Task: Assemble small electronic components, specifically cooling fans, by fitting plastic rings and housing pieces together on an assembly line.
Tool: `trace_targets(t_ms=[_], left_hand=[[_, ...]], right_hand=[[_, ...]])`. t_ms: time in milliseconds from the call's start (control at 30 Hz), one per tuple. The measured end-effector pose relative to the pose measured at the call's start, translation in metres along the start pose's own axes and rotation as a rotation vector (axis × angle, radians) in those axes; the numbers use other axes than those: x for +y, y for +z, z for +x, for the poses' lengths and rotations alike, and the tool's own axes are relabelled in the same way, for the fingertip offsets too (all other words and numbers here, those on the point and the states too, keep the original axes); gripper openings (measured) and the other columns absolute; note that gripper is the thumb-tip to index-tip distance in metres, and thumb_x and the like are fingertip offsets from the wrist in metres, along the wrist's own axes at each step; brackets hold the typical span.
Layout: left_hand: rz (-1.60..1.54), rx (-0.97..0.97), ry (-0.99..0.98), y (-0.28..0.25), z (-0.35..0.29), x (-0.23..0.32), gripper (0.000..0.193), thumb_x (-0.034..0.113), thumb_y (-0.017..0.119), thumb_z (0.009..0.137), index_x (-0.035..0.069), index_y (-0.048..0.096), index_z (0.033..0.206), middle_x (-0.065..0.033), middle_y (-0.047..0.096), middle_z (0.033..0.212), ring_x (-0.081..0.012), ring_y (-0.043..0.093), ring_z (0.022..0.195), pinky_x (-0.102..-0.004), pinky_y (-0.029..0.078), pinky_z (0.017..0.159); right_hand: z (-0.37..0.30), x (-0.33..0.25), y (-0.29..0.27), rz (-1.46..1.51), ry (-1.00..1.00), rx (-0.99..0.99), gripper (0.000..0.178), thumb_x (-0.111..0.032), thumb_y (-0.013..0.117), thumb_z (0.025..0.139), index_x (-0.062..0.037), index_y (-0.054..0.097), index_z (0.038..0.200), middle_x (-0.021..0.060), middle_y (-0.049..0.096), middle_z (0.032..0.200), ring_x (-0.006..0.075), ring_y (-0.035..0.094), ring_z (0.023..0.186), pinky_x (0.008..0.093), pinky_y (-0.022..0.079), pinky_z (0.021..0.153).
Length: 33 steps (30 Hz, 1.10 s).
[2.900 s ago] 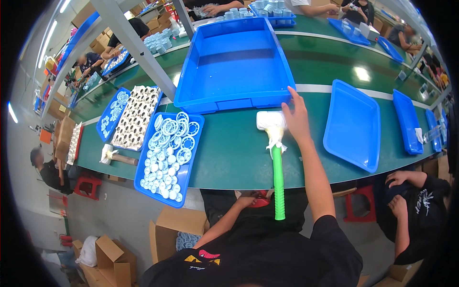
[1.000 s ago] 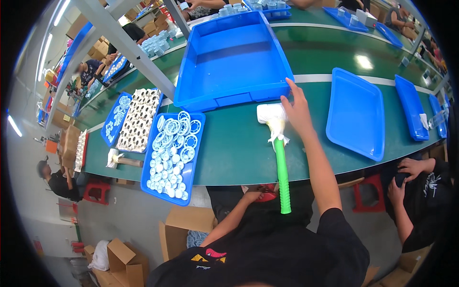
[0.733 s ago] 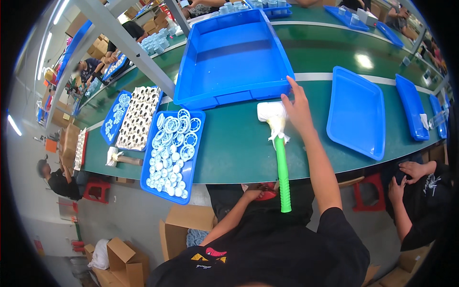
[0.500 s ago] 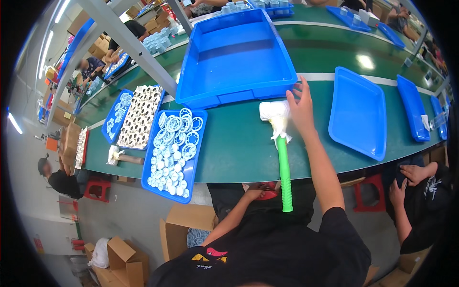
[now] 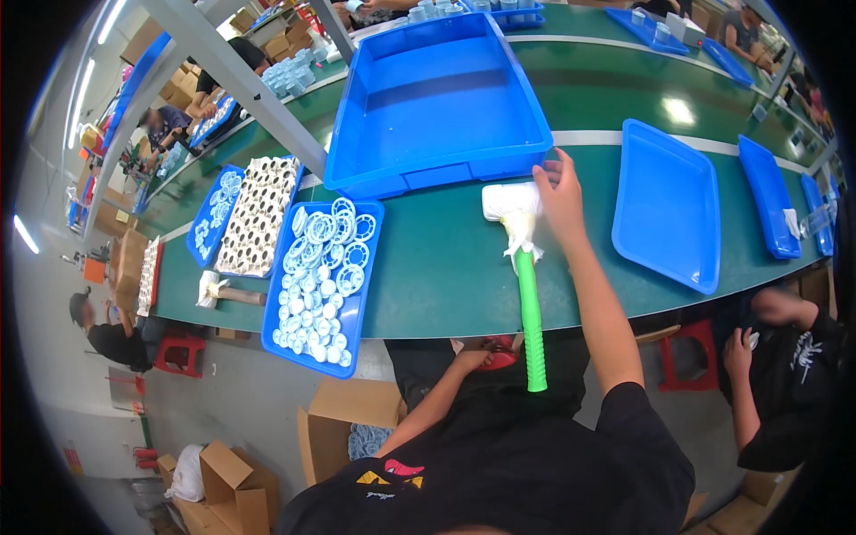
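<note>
Glossy blue plastic bin (image 5: 437, 98); ribbed green plastic mallet handle (image 5: 531, 321); matt green belt (image 5: 446, 267).

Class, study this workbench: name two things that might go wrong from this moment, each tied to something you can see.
1. The mallet lies with its green handle jutting past the table edge; a knock from a knee or arm might tip it off.
2. The right hand rests between the mallet's white head and the big blue bin; if the bin slides, fingers may get pinched.

blue tub (image 5: 437, 98), green table (image 5: 446, 267), white-headed mallet (image 5: 522, 259) with green handle, blue tray (image 5: 664, 205)
</note>
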<state>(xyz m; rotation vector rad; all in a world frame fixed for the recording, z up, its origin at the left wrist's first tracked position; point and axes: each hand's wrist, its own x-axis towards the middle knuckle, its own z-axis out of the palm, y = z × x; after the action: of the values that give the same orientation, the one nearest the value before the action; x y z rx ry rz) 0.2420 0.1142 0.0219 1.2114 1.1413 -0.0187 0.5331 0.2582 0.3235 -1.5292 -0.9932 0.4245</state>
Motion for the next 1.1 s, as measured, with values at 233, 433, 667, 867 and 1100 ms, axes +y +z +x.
trace_targets(t_ms=[233, 433, 667, 867, 1100], left_hand=[[-0.02, -0.078, 0.031, -0.015, 0.023, -0.036, 0.056, 0.052, 0.051, 0.104, 0.006, 0.058, 0.134, -0.0108, 0.073, 0.09, -0.0174, 0.07, 0.071, -0.0291, 0.054, 0.061], [-0.049, -0.002, 0.019, -0.013, 0.003, -0.003, 0.042, 0.039, 0.058, 0.103, 0.002, 0.063, 0.123, -0.0053, 0.068, 0.075, -0.0123, 0.062, 0.057, -0.0272, 0.049, 0.052], [-0.077, 0.029, 0.022, -0.008, -0.007, 0.005, 0.038, 0.038, 0.06, 0.103, 0.003, 0.066, 0.115, -0.0045, 0.068, 0.076, -0.0106, 0.063, 0.061, -0.0254, 0.05, 0.055], [-0.04, -0.009, 0.03, -0.004, -0.013, 0.018, 0.037, 0.035, 0.061, 0.102, 0.002, 0.066, 0.118, -0.0051, 0.071, 0.082, -0.0114, 0.066, 0.065, -0.0247, 0.052, 0.06], [0.5, 0.047, 0.233, 0.004, -0.055, 0.064, 0.036, 0.028, 0.057, 0.101, -0.005, 0.064, 0.116, -0.0187, 0.072, 0.089, -0.0295, 0.071, 0.083, -0.0388, 0.054, 0.08]], right_hand=[[0.008, 0.001, 0.011, 0.087, -0.142, 0.03, 0.056, -0.024, 0.074, 0.093, 0.0047, 0.053, 0.136, 0.0211, 0.064, 0.118, 0.0251, 0.069, 0.087, 0.0382, 0.057, 0.078], [-0.003, -0.005, 0.007, 0.072, -0.118, 0.093, 0.063, -0.024, 0.073, 0.094, 0.0023, 0.045, 0.143, 0.0184, 0.056, 0.126, 0.0188, 0.065, 0.086, 0.0346, 0.055, 0.076], [0.005, 0.011, 0.008, -0.005, -0.155, 0.054, 0.051, -0.031, 0.074, 0.092, 0.0046, 0.06, 0.126, 0.0187, 0.061, 0.117, 0.0227, 0.067, 0.083, 0.0362, 0.055, 0.077], [0.002, 0.011, -0.004, -0.025, -0.093, 0.032, 0.051, -0.032, 0.072, 0.094, 0.0052, 0.059, 0.126, 0.0188, 0.059, 0.118, 0.0224, 0.066, 0.082, 0.0358, 0.055, 0.079], [0.003, 0.012, -0.002, -0.123, -0.071, 0.031, 0.05, -0.034, 0.07, 0.094, 0.0046, 0.059, 0.125, 0.0186, 0.059, 0.119, 0.0245, 0.066, 0.085, 0.0381, 0.054, 0.083]])
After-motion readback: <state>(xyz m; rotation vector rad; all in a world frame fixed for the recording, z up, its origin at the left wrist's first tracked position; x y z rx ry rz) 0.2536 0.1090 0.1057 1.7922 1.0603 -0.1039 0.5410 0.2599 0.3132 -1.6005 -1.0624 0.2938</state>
